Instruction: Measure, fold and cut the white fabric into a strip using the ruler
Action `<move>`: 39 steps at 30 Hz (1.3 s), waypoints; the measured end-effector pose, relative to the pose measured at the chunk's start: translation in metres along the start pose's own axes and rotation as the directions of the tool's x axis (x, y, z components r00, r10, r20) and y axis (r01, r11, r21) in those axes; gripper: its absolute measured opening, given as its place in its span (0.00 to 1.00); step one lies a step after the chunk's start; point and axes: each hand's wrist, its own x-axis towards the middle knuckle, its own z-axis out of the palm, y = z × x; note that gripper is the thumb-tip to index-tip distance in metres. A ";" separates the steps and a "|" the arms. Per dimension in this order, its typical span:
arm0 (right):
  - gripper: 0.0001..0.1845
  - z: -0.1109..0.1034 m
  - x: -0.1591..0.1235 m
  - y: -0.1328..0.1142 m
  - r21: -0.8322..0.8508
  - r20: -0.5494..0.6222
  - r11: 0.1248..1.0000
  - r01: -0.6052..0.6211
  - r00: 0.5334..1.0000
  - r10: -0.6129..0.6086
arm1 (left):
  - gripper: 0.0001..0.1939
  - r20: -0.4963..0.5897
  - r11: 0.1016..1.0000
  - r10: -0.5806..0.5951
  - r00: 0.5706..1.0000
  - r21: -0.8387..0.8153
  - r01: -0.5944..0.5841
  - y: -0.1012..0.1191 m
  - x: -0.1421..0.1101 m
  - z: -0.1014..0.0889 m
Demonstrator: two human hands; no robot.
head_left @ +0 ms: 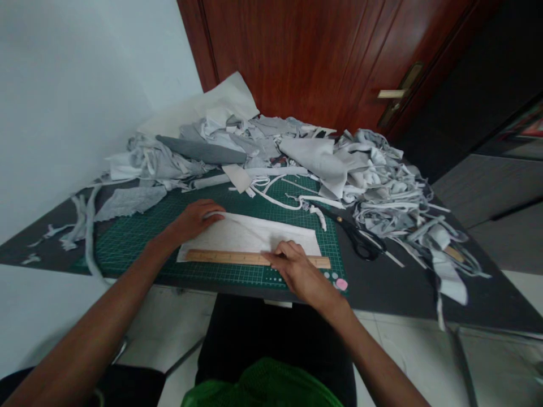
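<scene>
Green garment (263,387) nearest; wooden ruler (233,257), white cloth (233,232) stretch lengthwise left-to-right.

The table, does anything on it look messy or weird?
Yes: tangled cloth scraps are heaped along the back and right, some straying onto the green mat. One pale strip pokes over the table's front edge. The ruler on the white cloth seems fine.

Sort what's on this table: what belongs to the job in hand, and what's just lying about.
Apparently in use:
white cloth, touched by the left hand
wooden ruler, under the right hand
green cutting mat beneath

Apparently just lying about:
black-handled scissors
pink disc
heaped fabric scraps
</scene>
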 end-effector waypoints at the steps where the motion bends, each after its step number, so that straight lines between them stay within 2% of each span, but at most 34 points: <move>1: 0.20 0.000 0.000 0.000 0.003 -0.005 1.000 -0.002 1.000 0.002 | 0.23 -0.002 1.000 -0.001 1.000 -0.006 0.001 0.000 0.002 0.001; 7: 0.23 -0.004 0.000 -0.003 0.037 0.003 0.999 0.004 1.000 -0.004 | 0.21 -0.014 1.000 -0.004 1.000 -0.007 0.004 0.003 0.007 0.006; 11: 0.24 -0.003 -0.003 -0.003 -0.010 0.018 1.000 -0.019 1.000 0.019 | 0.18 -0.023 0.999 -0.018 1.000 0.031 0.018 0.012 0.005 0.000; 14: 0.26 -0.001 -0.006 -0.004 -0.071 0.030 0.997 -0.035 0.999 0.038 | 0.17 -0.075 0.995 -0.034 0.997 0.088 0.041 0.043 -0.004 -0.006; 16: 0.28 -0.001 -0.006 -0.007 -0.094 0.038 0.994 -0.052 0.998 0.056 | 0.16 -0.132 0.991 -0.010 0.991 0.133 0.028 0.076 -0.015 -0.006; 17: 0.28 -0.002 -0.006 -0.010 -0.098 0.039 0.993 -0.062 0.997 0.066 | 0.16 -0.167 0.994 -0.001 0.986 0.105 0.019 0.094 -0.022 -0.003; 20: 0.28 -0.005 -0.005 -0.016 -0.080 0.025 0.993 -0.087 0.996 0.090 | 0.13 -0.085 0.998 0.070 0.994 0.012 -0.069 0.137 -0.046 0.017; 22: 0.27 -0.010 -0.004 -0.016 -0.026 0.015 0.996 -0.084 0.996 0.084 | 0.13 -0.041 0.993 0.111 0.993 -0.042 -0.112 0.150 -0.060 0.033; 24: 0.24 -0.016 -0.006 -0.009 0.049 -0.006 0.996 -0.074 0.997 0.074 | 0.16 -0.089 0.993 0.081 0.993 -0.082 -0.089 0.151 -0.068 0.045; 27: 0.21 -0.030 -0.015 0.015 0.095 -0.078 0.993 -0.077 0.993 0.085 | 0.20 -0.127 0.986 0.103 0.986 -0.120 -0.119 0.143 -0.071 0.051; 30: 0.19 -0.045 -0.029 0.042 0.024 -0.126 0.992 -0.122 0.984 0.124 | 0.23 -0.134 0.979 0.154 0.979 -0.112 -0.169 0.138 -0.069 0.047; 32: 0.18 -0.053 -0.036 0.054 -0.034 -0.116 0.989 -0.142 0.984 0.137 | 0.24 -0.139 0.977 0.180 0.974 -0.088 -0.193 0.138 -0.069 0.045; 36: 0.16 -0.060 -0.040 0.060 -0.081 -0.098 0.988 -0.133 0.987 0.125 | 0.26 -0.096 0.977 0.206 0.974 -0.036 -0.211 0.132 -0.073 0.040; 39: 0.16 -0.060 -0.038 0.061 -0.082 -0.090 0.988 -0.130 0.988 0.122 | 0.27 -0.033 0.981 0.192 0.981 -0.034 -0.193 0.118 -0.078 0.036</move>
